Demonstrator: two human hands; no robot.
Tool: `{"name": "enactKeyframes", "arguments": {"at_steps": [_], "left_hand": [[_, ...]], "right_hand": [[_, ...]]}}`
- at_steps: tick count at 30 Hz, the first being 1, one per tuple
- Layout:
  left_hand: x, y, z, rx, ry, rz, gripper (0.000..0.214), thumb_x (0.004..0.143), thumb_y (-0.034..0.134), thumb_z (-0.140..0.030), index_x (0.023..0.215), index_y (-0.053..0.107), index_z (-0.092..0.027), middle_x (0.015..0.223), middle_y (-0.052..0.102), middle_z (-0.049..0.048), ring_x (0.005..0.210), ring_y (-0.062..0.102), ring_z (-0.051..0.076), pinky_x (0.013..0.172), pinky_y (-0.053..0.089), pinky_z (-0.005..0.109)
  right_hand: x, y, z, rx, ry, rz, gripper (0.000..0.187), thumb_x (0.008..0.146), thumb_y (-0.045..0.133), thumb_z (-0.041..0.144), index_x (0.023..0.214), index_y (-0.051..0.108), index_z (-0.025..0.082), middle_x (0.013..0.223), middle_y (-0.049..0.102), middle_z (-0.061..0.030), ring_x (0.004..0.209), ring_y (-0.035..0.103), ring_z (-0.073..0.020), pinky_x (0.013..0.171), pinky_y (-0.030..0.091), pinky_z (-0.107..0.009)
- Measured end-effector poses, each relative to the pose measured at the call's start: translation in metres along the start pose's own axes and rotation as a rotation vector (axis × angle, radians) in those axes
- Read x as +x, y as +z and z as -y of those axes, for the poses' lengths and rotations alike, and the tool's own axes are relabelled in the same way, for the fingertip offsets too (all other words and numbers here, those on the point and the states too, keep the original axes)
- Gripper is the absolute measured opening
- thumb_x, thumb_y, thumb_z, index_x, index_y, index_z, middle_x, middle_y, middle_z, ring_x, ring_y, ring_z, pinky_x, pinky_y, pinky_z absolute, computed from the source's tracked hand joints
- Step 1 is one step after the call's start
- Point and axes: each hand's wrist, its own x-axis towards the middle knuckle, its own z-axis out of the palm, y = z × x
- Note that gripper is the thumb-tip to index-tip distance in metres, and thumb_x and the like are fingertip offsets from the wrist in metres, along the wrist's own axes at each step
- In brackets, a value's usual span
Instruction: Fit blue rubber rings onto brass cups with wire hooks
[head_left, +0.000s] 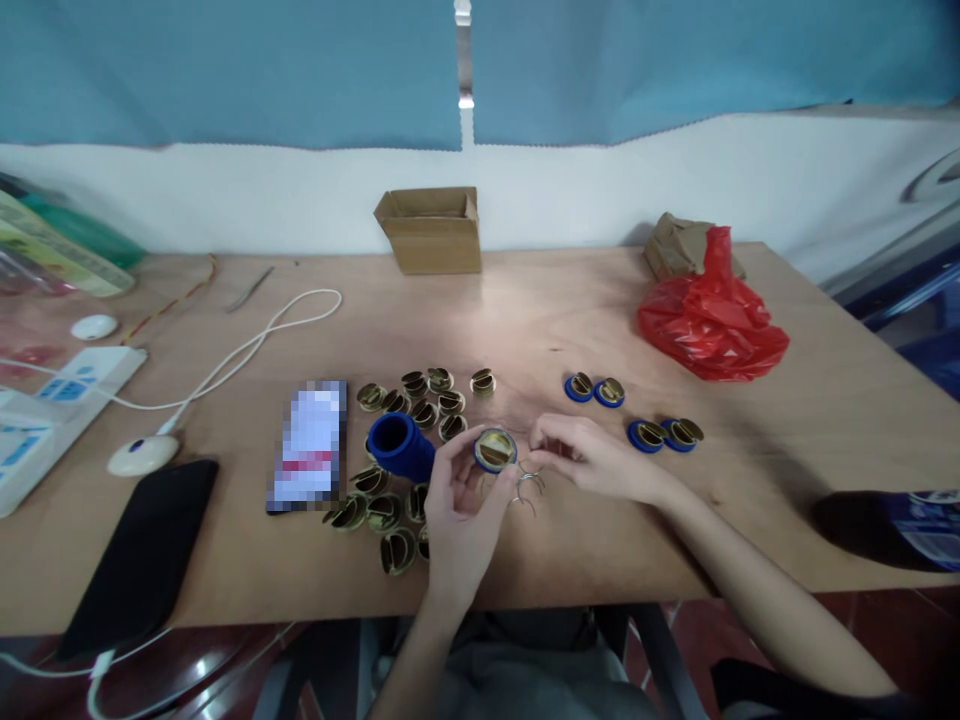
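Observation:
Between the thumb and fingers of my left hand (461,510) is a round brass-coloured valve-like disc (495,455) with a blue rim, its face turned up. Close beside its right edge, the thumb and fingertips of my right hand (581,455) are pinched together; whatever they hold is too small to make out. Several thin open metal rings (531,480) lie just below those fingertips. A stack of blue rings (401,448) stands left of my left hand, among several brass discs (384,510) without blue rims. To the right sit several blue-rimmed brass discs (610,391).
A phone with a lit screen (307,450) and a dark phone (142,560) lie to the left, near a white cable (255,340) and power strip (67,400). An open cardboard box (435,245) stands at the back. On the right are a red plastic bag (712,325) and a dark bottle (885,528).

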Motion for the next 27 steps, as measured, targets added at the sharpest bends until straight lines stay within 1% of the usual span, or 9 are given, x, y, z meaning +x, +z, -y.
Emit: {"name": "enactKeyframes", "arguments": {"at_steps": [3, 5, 8, 12, 15, 18, 20, 24, 27], "left_hand": [[0.0, 0.0, 0.0, 0.028, -0.004, 0.008, 0.042, 0.077, 0.082, -0.025, 0.116, 0.065, -0.023, 0.115, 0.073, 0.0067, 0.106, 0.074, 0.02, 0.095, 0.061, 0.033], [0.0, 0.0, -0.001, 0.045, 0.002, 0.01, 0.045, 0.076, 0.083, -0.026, 0.116, 0.065, -0.023, 0.115, 0.074, 0.0068, 0.105, 0.074, 0.021, 0.094, 0.062, 0.034], [0.0, 0.0, -0.002, 0.063, 0.011, 0.029, 0.044, 0.076, 0.083, -0.026, 0.116, 0.065, -0.023, 0.115, 0.074, 0.0068, 0.105, 0.075, 0.022, 0.092, 0.063, 0.034], [-0.001, 0.0, -0.003, 0.089, 0.018, 0.047, 0.041, 0.077, 0.082, -0.024, 0.115, 0.066, -0.023, 0.114, 0.074, 0.0069, 0.105, 0.075, 0.022, 0.093, 0.063, 0.034], [-0.002, 0.0, -0.004, 0.101, 0.003, 0.059, 0.04, 0.078, 0.081, -0.023, 0.116, 0.066, -0.023, 0.115, 0.074, 0.007, 0.106, 0.075, 0.022, 0.093, 0.063, 0.034], [-0.002, -0.001, -0.004, 0.094, -0.006, 0.066, 0.04, 0.079, 0.08, -0.022, 0.117, 0.066, -0.024, 0.116, 0.074, 0.0062, 0.107, 0.074, 0.02, 0.094, 0.062, 0.032], [-0.002, -0.001, -0.003, 0.097, 0.0, 0.064, 0.041, 0.079, 0.081, -0.022, 0.117, 0.066, -0.024, 0.116, 0.074, 0.0058, 0.107, 0.074, 0.02, 0.095, 0.062, 0.032], [-0.003, -0.002, 0.0, 0.181, 0.028, 0.065, 0.043, 0.079, 0.082, -0.024, 0.119, 0.066, -0.025, 0.117, 0.073, 0.0054, 0.108, 0.073, 0.021, 0.097, 0.061, 0.034], [-0.005, -0.004, 0.005, 0.3, 0.083, 0.078, 0.045, 0.08, 0.083, -0.025, 0.121, 0.066, -0.027, 0.118, 0.073, 0.0046, 0.111, 0.071, 0.022, 0.101, 0.058, 0.036]], "right_hand": [[0.001, -0.005, -0.001, 0.308, 0.099, -0.013, 0.024, 0.099, 0.06, 0.039, 0.086, 0.056, 0.02, 0.066, 0.055, 0.0046, 0.055, 0.052, -0.0104, 0.052, 0.041, -0.023], [0.001, -0.008, -0.003, 0.435, 0.145, -0.012, 0.026, 0.097, 0.062, 0.045, 0.094, 0.06, 0.019, 0.066, 0.056, 0.0051, 0.053, 0.053, -0.0098, 0.05, 0.042, -0.023], [0.002, -0.008, -0.005, 0.422, 0.113, -0.045, 0.028, 0.096, 0.064, 0.046, 0.101, 0.066, 0.019, 0.071, 0.061, 0.0025, 0.059, 0.058, -0.0111, 0.055, 0.047, -0.025], [0.003, -0.005, -0.007, 0.4, 0.118, -0.09, 0.028, 0.098, 0.06, 0.046, 0.091, 0.063, 0.019, 0.068, 0.059, 0.0028, 0.06, 0.059, -0.0122, 0.058, 0.049, -0.027], [0.004, -0.003, -0.006, 0.444, 0.127, -0.105, 0.027, 0.097, 0.062, 0.045, 0.09, 0.06, 0.02, 0.069, 0.06, 0.0026, 0.06, 0.059, -0.0123, 0.058, 0.049, -0.027], [0.005, -0.004, -0.002, 0.378, 0.092, -0.168, 0.027, 0.093, 0.068, 0.044, 0.085, 0.066, 0.019, 0.076, 0.064, -0.0001, 0.066, 0.059, -0.0125, 0.061, 0.048, -0.027], [0.005, -0.007, 0.001, 0.346, 0.089, -0.218, 0.027, 0.089, 0.074, 0.043, 0.079, 0.069, 0.018, 0.074, 0.063, 0.0008, 0.064, 0.055, -0.0112, 0.057, 0.045, -0.025], [0.002, -0.009, 0.004, 0.581, 0.18, -0.15, 0.024, 0.086, 0.077, 0.041, 0.084, 0.072, 0.018, 0.054, 0.058, 0.0064, 0.043, 0.048, -0.0074, 0.043, 0.039, -0.021], [0.001, -0.006, 0.004, 0.798, 0.192, -0.08, 0.025, 0.085, 0.078, 0.041, 0.083, 0.069, 0.018, 0.059, 0.067, 0.0034, 0.045, 0.06, -0.009, 0.045, 0.048, -0.02]]}}
